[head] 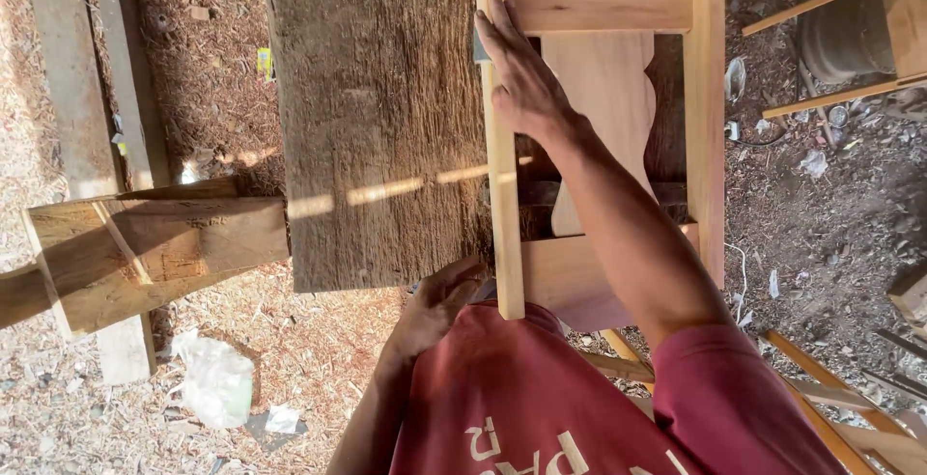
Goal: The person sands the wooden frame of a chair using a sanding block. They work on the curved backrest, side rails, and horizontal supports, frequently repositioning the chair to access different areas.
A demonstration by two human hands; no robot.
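Chair frame: right hand flat on its rail.

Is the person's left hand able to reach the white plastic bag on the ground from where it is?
Probably yes. The left hand rests at the near end of the chair frame, and the white plastic bag lies lower left on sawdust with nothing between them.

Right hand: flat on the left rail of the pale wooden frame, upper middle of the frame, a grey piece under the fingers
Left hand: curled at the frame's lower end, lower middle
Slab: dark, rough, under the frame
Ground: sawdust and scraps, left side
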